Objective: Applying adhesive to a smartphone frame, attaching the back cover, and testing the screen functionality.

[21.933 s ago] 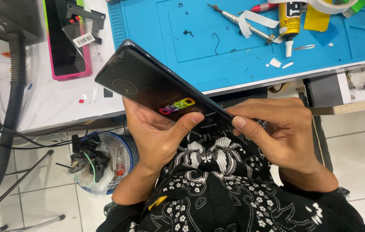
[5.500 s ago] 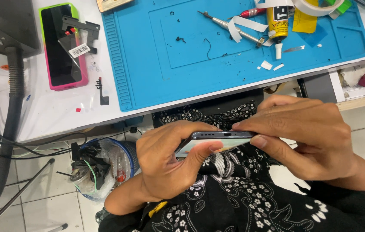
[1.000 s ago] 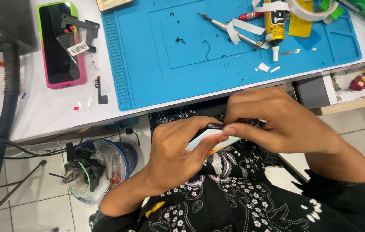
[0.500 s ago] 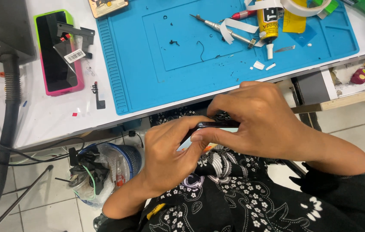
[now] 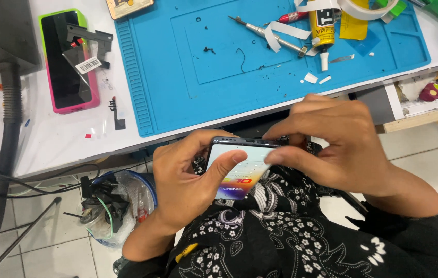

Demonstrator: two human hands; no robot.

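Beneath the right hand point(image 5: 342, 144), the phone point(image 5: 237, 172) lies half hidden.

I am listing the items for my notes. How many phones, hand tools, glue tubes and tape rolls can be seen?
Phones: 2, one in both hands, one in a pink case
Hand tools: 2, screwdriver, red-handled tool
Glue tubes: 1
Tape rolls: 1
Total: 6

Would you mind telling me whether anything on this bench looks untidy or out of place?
Yes: white scraps and black bits litter the blue mat, and the glue tube lies on its side among strips of tape.
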